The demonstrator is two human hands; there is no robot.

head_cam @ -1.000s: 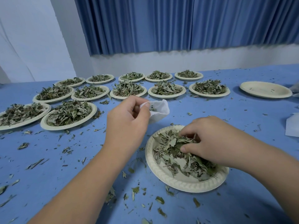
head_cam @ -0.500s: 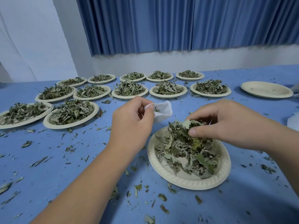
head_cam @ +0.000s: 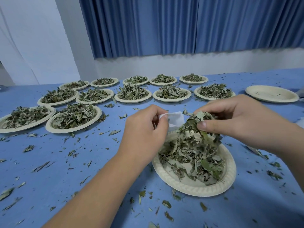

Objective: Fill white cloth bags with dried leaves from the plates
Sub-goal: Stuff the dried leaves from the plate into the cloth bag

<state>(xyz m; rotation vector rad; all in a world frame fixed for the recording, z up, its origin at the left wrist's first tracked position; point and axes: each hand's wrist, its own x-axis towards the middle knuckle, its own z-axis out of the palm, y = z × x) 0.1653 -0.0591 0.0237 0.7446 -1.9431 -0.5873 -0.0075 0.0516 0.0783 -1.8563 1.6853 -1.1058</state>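
Left hand (head_cam: 144, 130) pinches a soft white bag (head_cam: 175, 120) beside the right hand (head_cam: 243, 120), which grips crinkled dry leaves (head_cam: 195, 122) above a ridged paper plate (head_cam: 230, 175).

The cloth bag (head_cam: 176, 120) is showing plain white. The dried leaves (head_cam: 194, 152) are showing dull grey-green, some paler and silvery, a few brighter green. The near plate (head_cam: 189, 186) is showing cream, with a ribbed pattern running round its rim. The table (head_cam: 82, 178) is showing mid blue, speckled with green and brown leaf bits (head_cam: 166, 204). Toward its far edge, the far plates (head_cam: 133, 101) are showing the same cream. The curtain (head_cam: 164, 27) is hanging in deep blue vertical pleats, the wall (head_cam: 181, 65) below it showing white.
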